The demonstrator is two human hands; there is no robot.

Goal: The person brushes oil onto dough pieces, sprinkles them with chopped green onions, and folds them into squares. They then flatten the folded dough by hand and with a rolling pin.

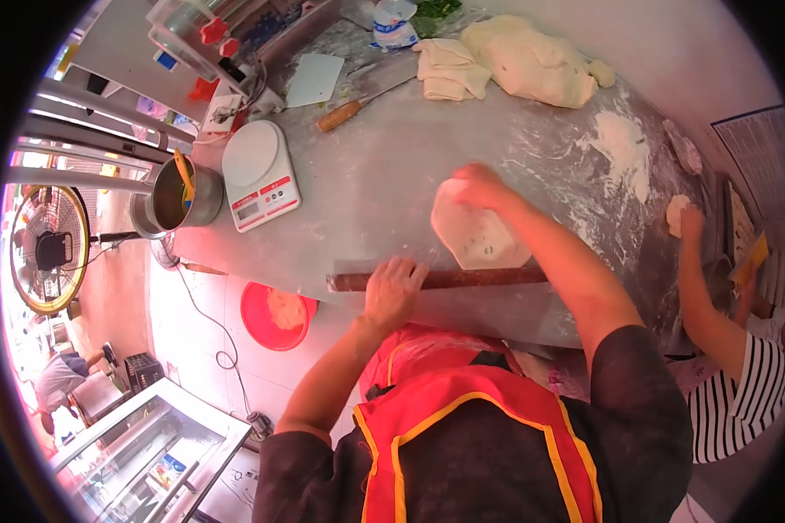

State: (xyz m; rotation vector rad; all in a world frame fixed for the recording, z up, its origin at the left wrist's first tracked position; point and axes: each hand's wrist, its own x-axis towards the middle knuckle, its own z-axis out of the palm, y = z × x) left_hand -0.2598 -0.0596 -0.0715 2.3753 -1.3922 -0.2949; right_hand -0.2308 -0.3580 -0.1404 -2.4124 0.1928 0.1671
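A long brown rolling pin (480, 277) lies crosswise near the table's front edge. My left hand (395, 290) rests over its left part, fingers curled on the wood. Just beyond the pin is a flattened sheet of dough (475, 234), pale and roughly oval, its near edge meeting the pin. My right hand (480, 186) grips the sheet's far edge; its fingertips are partly hidden. At the back of the table sit a large lump of dough (532, 61) and a folded piece of dough (450, 70).
A white kitchen scale (260, 174) stands at left beside a metal pot (187, 196). A wooden-handled tool (340, 115) and a white scraper (315, 80) lie behind. Loose flour (621, 152) covers the right. Another person's hand (691, 220) holds dough there. A red basin (275, 315) sits below.
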